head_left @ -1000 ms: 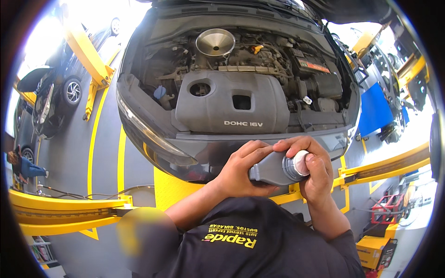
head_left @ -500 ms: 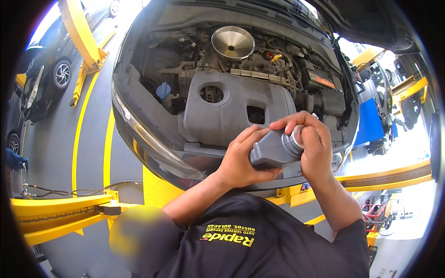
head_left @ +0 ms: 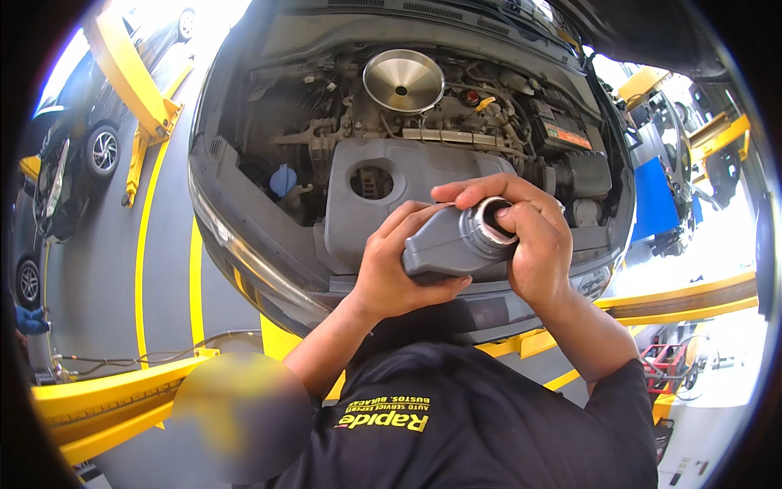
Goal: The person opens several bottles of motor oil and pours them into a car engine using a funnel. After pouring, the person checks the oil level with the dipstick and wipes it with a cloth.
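A grey plastic oil bottle [head_left: 444, 242] is tilted on its side in front of my chest, over the car's front edge. My left hand [head_left: 389, 265] wraps round its body, thumb below and fingers above. At the neck is my right hand [head_left: 533, 236], its fingers over the top and its thumb at the mouth. The bottle mouth [head_left: 494, 213] looks dark inside with a silvery rim. Whether my right hand pinches a scrap of seal cannot be made out. A metal funnel [head_left: 403, 81] stands upright on the engine beyond my hands.
Below my hands lies the grey engine cover [head_left: 346, 208]. A blue reservoir cap [head_left: 283, 180] is at the left, the battery [head_left: 562, 130] at the right. Yellow lift arms [head_left: 114, 399] flank the car. Another person's arm [head_left: 31, 320] shows at the far left edge.
Both hands and the bottle have shifted left. The bottle mouth, covered by a silvery disc before, now shows a dark opening, with my right thumb at its edge. The view has shifted slightly.
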{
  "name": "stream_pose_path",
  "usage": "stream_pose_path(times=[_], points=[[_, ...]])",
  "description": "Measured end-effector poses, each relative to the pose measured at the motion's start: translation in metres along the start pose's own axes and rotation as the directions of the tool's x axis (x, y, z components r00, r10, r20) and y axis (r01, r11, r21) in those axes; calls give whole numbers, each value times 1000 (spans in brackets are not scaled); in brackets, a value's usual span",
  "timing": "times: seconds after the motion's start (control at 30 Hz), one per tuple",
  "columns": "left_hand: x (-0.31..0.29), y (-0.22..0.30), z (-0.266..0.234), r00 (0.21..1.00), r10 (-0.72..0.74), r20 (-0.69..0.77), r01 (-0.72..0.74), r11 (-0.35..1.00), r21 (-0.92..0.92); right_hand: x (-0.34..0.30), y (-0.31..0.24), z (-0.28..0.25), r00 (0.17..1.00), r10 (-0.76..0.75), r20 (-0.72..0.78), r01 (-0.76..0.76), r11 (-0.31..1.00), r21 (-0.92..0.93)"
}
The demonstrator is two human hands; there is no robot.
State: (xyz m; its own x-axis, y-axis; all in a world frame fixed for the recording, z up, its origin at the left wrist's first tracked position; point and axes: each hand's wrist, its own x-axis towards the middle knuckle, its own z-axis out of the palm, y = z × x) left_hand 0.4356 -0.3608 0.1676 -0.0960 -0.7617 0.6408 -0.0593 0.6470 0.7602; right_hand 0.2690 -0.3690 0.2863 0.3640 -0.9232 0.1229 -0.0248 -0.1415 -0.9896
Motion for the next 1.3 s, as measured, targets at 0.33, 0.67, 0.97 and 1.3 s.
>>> stream_pose_path(times=[0.33,0.67,0.97,1.3], points=[[49,-20,-10,992,-65,-112,59,997,-57,37,41,-48,970,-201,137,208,977,-40],[92,-69,-4,980,-196,-32,190,972,-137,102,132,-83,999,-8,43,-4,962,274],[169,-224,-90,569,-821,-49,821,570,-21,210,160,-170,970,200,136,-181,974,-138],[198,-288,-86,582,-806,110,812,570,-125,294,158,-226,820,508,264,-459,859,-228]])
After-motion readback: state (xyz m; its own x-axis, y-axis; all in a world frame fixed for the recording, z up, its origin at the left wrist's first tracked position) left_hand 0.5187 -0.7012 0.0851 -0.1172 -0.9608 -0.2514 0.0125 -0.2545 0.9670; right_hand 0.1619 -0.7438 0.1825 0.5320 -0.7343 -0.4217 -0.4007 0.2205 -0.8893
